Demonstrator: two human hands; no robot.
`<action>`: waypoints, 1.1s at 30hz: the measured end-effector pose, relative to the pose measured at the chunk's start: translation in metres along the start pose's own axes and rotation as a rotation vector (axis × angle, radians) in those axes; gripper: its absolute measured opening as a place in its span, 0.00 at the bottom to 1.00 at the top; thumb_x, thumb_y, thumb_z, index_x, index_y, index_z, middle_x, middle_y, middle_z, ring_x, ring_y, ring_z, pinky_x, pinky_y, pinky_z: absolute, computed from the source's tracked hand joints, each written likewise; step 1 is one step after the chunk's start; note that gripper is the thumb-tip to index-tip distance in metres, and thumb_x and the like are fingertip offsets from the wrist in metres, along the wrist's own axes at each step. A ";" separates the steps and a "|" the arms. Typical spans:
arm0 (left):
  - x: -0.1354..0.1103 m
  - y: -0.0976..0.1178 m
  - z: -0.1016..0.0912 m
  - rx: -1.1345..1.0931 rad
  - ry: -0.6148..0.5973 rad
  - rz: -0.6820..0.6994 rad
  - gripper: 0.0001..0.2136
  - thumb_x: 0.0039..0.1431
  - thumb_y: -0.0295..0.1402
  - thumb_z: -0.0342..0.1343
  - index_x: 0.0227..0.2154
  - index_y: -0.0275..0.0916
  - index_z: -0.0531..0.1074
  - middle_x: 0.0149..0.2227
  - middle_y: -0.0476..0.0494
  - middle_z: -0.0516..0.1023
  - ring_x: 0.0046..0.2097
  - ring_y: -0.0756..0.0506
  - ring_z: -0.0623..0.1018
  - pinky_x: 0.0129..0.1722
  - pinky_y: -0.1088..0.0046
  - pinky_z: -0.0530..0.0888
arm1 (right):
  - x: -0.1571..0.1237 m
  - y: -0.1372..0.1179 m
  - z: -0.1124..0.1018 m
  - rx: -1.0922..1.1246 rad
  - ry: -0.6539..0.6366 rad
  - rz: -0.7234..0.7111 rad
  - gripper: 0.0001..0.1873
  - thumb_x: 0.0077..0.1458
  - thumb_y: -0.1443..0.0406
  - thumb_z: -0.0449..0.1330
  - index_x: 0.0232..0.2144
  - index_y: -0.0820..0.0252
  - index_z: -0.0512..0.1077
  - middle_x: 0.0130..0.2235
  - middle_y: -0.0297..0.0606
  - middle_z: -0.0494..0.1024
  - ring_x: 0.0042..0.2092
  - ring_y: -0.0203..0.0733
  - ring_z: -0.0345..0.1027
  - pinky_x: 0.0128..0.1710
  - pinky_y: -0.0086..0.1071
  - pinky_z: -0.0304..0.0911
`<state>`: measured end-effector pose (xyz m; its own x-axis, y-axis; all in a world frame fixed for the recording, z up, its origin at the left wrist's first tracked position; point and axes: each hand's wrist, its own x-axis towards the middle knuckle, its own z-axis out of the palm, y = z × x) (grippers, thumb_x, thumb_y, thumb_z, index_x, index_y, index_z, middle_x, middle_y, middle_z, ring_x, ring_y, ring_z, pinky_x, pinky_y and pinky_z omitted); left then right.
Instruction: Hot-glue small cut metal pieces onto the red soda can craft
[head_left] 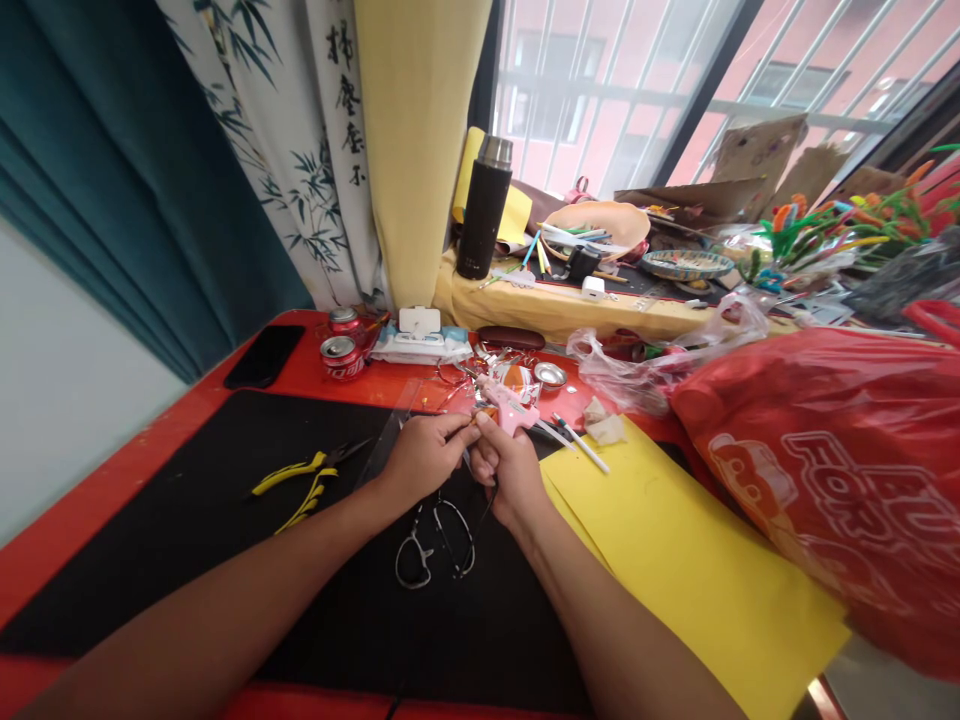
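Observation:
My left hand (pixel 429 450) and my right hand (pixel 511 470) meet over the black mat (pixel 330 600), fingertips pinched together. Between or just behind the fingertips a small orange-brown bit shows, too small to name. Right behind my right hand lies a pink glue gun (pixel 511 408) with a white stick at its rear. A pair of eyeglasses (pixel 414 562) rests on the mat below my hands. To the left of my left hand are yellow-handled pliers (pixel 324 468), jaws pointing away to the right.
Yellow paper sheets (pixel 675 550) lie on the right, beside a full red plastic bag (pixel 825 480). A phone (pixel 265 356), drink cans (pixel 343 357) and a wipes pack (pixel 420 343) line the back. A black thermos (pixel 485 210) stands on the windowsill.

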<state>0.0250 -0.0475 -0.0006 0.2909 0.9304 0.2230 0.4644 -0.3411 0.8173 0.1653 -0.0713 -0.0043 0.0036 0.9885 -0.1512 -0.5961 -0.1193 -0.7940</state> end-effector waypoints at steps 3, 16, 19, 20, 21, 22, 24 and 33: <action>0.000 0.000 0.000 0.001 -0.005 -0.008 0.15 0.71 0.38 0.57 0.28 0.39 0.80 0.19 0.51 0.75 0.23 0.49 0.72 0.26 0.74 0.63 | 0.000 0.000 0.000 0.002 0.005 0.000 0.33 0.48 0.49 0.81 0.18 0.54 0.62 0.14 0.18 0.55 0.15 0.27 0.49 0.14 0.25 0.43; 0.001 -0.001 0.001 0.003 -0.006 0.001 0.15 0.71 0.38 0.57 0.29 0.40 0.81 0.19 0.52 0.74 0.23 0.50 0.72 0.26 0.74 0.62 | 0.002 0.002 -0.001 0.003 0.009 0.004 0.32 0.49 0.50 0.81 0.19 0.54 0.62 0.14 0.19 0.55 0.15 0.28 0.50 0.14 0.25 0.43; 0.000 0.002 -0.001 0.008 0.037 0.035 0.14 0.70 0.37 0.58 0.29 0.40 0.81 0.19 0.52 0.75 0.23 0.50 0.72 0.26 0.74 0.63 | 0.000 0.001 -0.001 -0.001 -0.014 -0.013 0.33 0.52 0.50 0.80 0.18 0.54 0.62 0.14 0.19 0.56 0.15 0.28 0.50 0.14 0.25 0.44; 0.000 0.003 -0.001 0.006 0.060 0.053 0.14 0.70 0.37 0.58 0.30 0.40 0.82 0.20 0.52 0.76 0.23 0.50 0.72 0.27 0.74 0.64 | 0.000 0.000 0.000 -0.001 -0.030 -0.025 0.33 0.53 0.50 0.79 0.18 0.54 0.62 0.14 0.19 0.56 0.15 0.28 0.50 0.14 0.25 0.45; -0.001 0.004 -0.002 0.003 0.078 0.069 0.13 0.70 0.37 0.58 0.31 0.40 0.83 0.21 0.51 0.77 0.24 0.49 0.72 0.27 0.74 0.64 | -0.001 -0.001 0.000 0.000 -0.045 -0.037 0.32 0.54 0.50 0.79 0.19 0.55 0.62 0.15 0.19 0.56 0.15 0.28 0.50 0.15 0.25 0.46; -0.001 0.004 -0.002 0.001 0.088 0.079 0.13 0.70 0.38 0.58 0.32 0.40 0.84 0.21 0.51 0.77 0.24 0.49 0.73 0.27 0.74 0.65 | -0.001 -0.001 0.000 0.000 -0.053 -0.046 0.32 0.55 0.50 0.79 0.19 0.55 0.62 0.15 0.19 0.56 0.15 0.28 0.50 0.15 0.25 0.46; -0.001 0.005 -0.002 0.001 0.086 0.077 0.14 0.70 0.38 0.58 0.31 0.40 0.84 0.21 0.51 0.77 0.25 0.49 0.73 0.27 0.75 0.65 | -0.001 -0.001 0.000 0.002 -0.045 -0.048 0.31 0.54 0.50 0.79 0.20 0.55 0.63 0.15 0.19 0.56 0.15 0.28 0.50 0.15 0.25 0.45; -0.001 0.003 0.000 -0.010 0.050 0.027 0.13 0.70 0.37 0.58 0.31 0.40 0.83 0.19 0.52 0.75 0.25 0.48 0.74 0.26 0.76 0.66 | 0.001 0.002 -0.002 0.003 -0.029 -0.036 0.31 0.54 0.50 0.79 0.20 0.55 0.63 0.15 0.19 0.56 0.15 0.28 0.51 0.14 0.25 0.44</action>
<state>0.0259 -0.0489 0.0016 0.2612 0.9265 0.2709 0.4487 -0.3650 0.8158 0.1657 -0.0710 -0.0065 0.0023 0.9944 -0.1053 -0.5985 -0.0830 -0.7968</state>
